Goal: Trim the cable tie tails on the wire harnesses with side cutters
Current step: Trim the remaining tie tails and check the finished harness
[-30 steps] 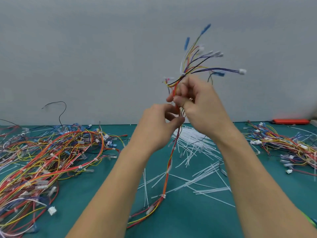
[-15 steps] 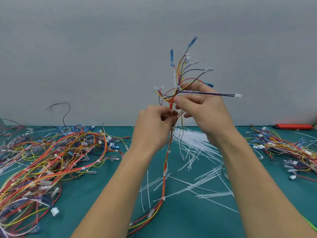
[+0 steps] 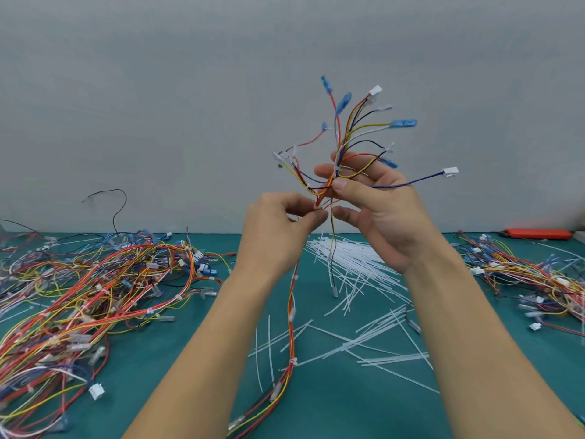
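Above the middle of the green counter [image 3: 332,407] a person holds one wire harness [image 3: 329,185] upright. The left hand [image 3: 278,229] pinches the bundle where the red and yellow wires meet a white tie; its grip is narrow, thumb and fingertips closed on the wires. The right hand [image 3: 380,204] holds the branching part just above, thumb pressing the wires against the fingers, while blue terminals and white connectors fan out above it. The trunk of the harness hangs down between the forearms and trails onto the counter.

A heap of harnesses [image 3: 95,299] lies on the left, a smaller heap [image 3: 531,280] on the far right, and loose white cable ties [image 3: 357,267] are scattered behind and below the hands. An orange object [image 3: 538,234] lies at the far right edge; whether it is the side cutters cannot be told.

Neither hand holds a cutter, so trimming appears not yet begun on this harness. The risks ahead: the many thin branches crowd the tie, so a blade could nick a wire, and the dangling trunk could snag the loose ties below.
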Demonstrator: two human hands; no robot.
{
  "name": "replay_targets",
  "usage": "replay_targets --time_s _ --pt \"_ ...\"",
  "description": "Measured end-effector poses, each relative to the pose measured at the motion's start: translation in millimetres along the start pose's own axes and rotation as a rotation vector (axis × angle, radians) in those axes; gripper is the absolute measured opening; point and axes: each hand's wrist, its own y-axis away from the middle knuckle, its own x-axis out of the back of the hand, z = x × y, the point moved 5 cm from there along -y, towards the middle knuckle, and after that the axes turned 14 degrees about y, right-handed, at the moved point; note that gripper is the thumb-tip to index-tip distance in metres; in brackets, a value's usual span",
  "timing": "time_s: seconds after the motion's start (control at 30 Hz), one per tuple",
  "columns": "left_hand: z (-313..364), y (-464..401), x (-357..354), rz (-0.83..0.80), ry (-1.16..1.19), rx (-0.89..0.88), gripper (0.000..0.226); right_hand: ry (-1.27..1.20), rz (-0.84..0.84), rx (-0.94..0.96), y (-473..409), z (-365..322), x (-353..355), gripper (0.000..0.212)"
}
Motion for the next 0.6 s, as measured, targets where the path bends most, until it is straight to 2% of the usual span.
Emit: replay_targets --time_s 0.07,0.17,0.23,0.33,0.43,0.6 --pt "5 1 2 -0.026 0.089 0.011 0.006 0.002 0.012 0.001 0 1 2 0.028" --pt "13 3 1 -0.141 0.509 0.179 0.018 0.042 0.038 0.025 0 -2 2 0.027" --pt "14 3 1 -0.14 0.698 0.278 0.013 0.092 0.051 0.051 0 -5 2 0.029" --pt "8 5 1 -0.065 0.749 0.34 0.006 0.133 0.038 0.074 0 -9 0 0.031" --pt "6 7 -6 -0.124 0.934 0.427 0.011 0.023 0.003 0.073 2 -10 -2 0.028" --pt "8 3 -4 -0.14 0.97 0.336 0.015 -0.151 -0.036 0.037 3 -9 -2 0.021"
